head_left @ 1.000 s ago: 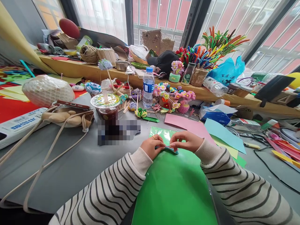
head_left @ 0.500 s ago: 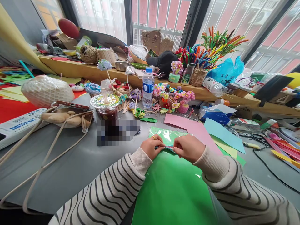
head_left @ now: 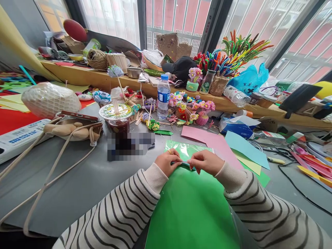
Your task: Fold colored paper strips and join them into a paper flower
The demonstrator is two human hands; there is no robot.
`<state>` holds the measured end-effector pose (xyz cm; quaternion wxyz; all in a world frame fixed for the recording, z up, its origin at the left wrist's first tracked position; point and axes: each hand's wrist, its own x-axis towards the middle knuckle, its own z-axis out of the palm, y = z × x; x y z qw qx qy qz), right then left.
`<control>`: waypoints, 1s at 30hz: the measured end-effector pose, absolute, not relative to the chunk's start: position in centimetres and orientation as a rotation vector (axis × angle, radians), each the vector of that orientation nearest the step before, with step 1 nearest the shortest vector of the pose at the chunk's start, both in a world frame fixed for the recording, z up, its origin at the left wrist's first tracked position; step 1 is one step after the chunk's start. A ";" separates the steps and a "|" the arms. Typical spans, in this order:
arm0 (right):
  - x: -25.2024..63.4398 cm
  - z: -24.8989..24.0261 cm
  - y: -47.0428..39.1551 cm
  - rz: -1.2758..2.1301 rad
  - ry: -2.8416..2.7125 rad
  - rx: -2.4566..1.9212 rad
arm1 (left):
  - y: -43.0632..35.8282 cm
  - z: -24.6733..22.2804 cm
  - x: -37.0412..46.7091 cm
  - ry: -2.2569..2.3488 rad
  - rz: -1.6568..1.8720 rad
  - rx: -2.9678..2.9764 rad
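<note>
My left hand (head_left: 169,162), a ring on one finger, pinches the left end of a narrow, striped, dark teal strip (head_left: 187,165) that looks like folded paper. At the strip's right end is my right hand (head_left: 207,162), its thumb and fingertips closed on the edge and the other fingers curled. The fingers cover part of the strip. Beneath both hands spreads a large glossy green sheet (head_left: 192,211), running toward my body. Just beyond my hands lies a clear plastic packet with light green paper (head_left: 178,146).
A lidded cup of dark drink (head_left: 116,119) stands left of my hands, near a strapped beige bag (head_left: 70,131). A water bottle (head_left: 163,98) stands ahead. Pink paper (head_left: 220,147), blue paper (head_left: 246,148) and scissors (head_left: 281,151) lie to the right. Craft flowers (head_left: 193,109) line the back.
My right hand has shifted slightly left along the strip, and its fingers have loosened from a tight fist into a more extended pinch. My left hand keeps its place.
</note>
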<state>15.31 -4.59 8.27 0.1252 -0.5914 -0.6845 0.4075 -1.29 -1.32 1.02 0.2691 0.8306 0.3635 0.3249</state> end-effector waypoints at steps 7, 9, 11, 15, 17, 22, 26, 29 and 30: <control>14.8 7.5 -5.0 0.987 -2.074 -1.760 | -1.4 1.4 -1.3 0.979 0.833 2.228; 14.4 7.7 -5.5 0.697 -2.201 -1.817 | -1.4 1.3 -1.3 0.983 0.834 2.217; 14.0 7.7 -6.0 0.379 -2.303 -1.833 | -1.4 1.2 -1.2 0.982 0.844 2.203; 14.0 7.4 -6.8 0.075 -2.341 -1.754 | -1.4 1.1 -1.2 0.981 0.859 2.190; 14.5 7.2 -7.1 0.157 -2.307 -1.705 | -1.4 1.0 -1.2 0.981 0.858 2.199; 15.9 7.6 -7.7 0.341 -2.193 -1.627 | -1.2 0.6 -1.2 0.984 0.861 2.218; 16.0 7.7 -7.9 0.379 -2.177 -1.576 | -1.2 0.6 -1.2 0.993 0.856 2.216; 15.9 7.4 -7.8 0.314 -2.180 -1.592 | -1.3 0.7 -1.2 0.973 0.854 2.220; 15.9 7.3 -7.7 0.286 -2.174 -1.599 | -1.3 0.7 -1.3 0.967 0.864 2.221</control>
